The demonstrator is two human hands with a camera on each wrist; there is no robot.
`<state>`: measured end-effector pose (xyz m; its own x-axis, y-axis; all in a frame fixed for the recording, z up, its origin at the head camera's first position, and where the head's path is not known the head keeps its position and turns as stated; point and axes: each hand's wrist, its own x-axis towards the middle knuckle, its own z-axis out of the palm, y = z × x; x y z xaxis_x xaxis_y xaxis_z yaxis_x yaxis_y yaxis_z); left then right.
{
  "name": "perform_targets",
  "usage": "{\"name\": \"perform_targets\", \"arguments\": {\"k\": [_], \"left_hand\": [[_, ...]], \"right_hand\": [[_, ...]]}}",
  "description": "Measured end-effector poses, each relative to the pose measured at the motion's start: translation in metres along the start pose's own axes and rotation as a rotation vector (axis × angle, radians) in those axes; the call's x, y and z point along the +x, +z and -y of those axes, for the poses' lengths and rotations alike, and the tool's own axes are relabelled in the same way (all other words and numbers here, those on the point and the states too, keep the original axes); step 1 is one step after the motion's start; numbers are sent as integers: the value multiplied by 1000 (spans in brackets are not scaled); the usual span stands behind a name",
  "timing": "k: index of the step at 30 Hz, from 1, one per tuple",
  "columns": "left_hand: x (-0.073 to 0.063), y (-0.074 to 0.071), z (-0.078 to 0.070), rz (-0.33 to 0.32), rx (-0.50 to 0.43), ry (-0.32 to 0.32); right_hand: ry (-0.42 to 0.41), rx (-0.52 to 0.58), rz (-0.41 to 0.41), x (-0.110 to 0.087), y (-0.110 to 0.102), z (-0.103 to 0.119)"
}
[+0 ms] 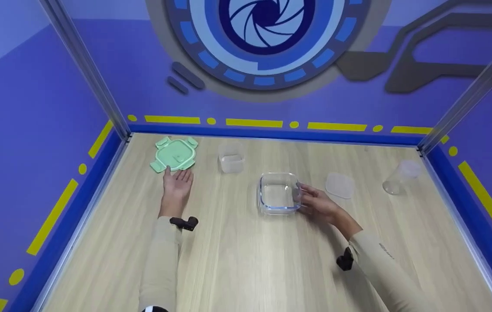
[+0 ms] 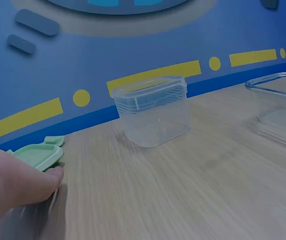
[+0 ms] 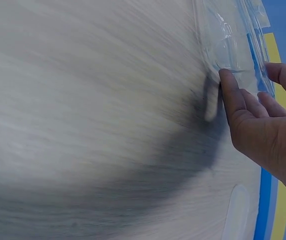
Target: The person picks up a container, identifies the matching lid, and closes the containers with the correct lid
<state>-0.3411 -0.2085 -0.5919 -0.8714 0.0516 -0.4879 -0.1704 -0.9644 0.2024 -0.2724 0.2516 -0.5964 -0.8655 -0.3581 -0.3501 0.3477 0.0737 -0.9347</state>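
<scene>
A square glass food container (image 1: pixel 279 209) stands near the middle of the table. My right hand (image 1: pixel 322 205) touches its right side, with fingertips spread along the wall and one at the rim in the right wrist view. At the left back lies a light green lid (image 1: pixel 176 154) with side flaps. My left hand (image 1: pixel 177 187) is palm up at its near edge, fingers extended; in the left wrist view a fingertip (image 2: pixel 54 174) is just below the edge of the lid. Whether that fingertip touches the lid is hard to tell.
Between the green lid and the glass container stands a clear plastic tub (image 1: pixel 231 164). A flat translucent lid (image 1: pixel 340 185) lies to the right of my right hand. Farther right is a clear cylindrical jar (image 1: pixel 401 177). Blue panels (image 1: pixel 246 106) border the table's back and sides.
</scene>
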Motion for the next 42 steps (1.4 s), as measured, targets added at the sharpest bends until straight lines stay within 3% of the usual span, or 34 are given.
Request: {"name": "perform_targets", "arguments": {"k": [6,10,21,26,34,37,42], "left_hand": [[0,-2,2,23,-160,9],[-3,-5,2,-5,-207,15],[-15,-8,-1,-92,-92,-5],[-20,-10,-3,-104,-55,5],[-21,-7,-7,-192,143,46],[-21,-7,-8,-182,94,72],[-24,-11,-8,-74,-36,123]], "right_hand": [[9,-11,-16,-1,-1,2],[13,-3,-18,0,0,3],[12,33,-14,-1,-1,1],[15,39,-9,-1,-1,1],[15,57,-20,0,-1,1],[14,60,-23,0,0,1],[17,50,-31,-1,1,1]]}}
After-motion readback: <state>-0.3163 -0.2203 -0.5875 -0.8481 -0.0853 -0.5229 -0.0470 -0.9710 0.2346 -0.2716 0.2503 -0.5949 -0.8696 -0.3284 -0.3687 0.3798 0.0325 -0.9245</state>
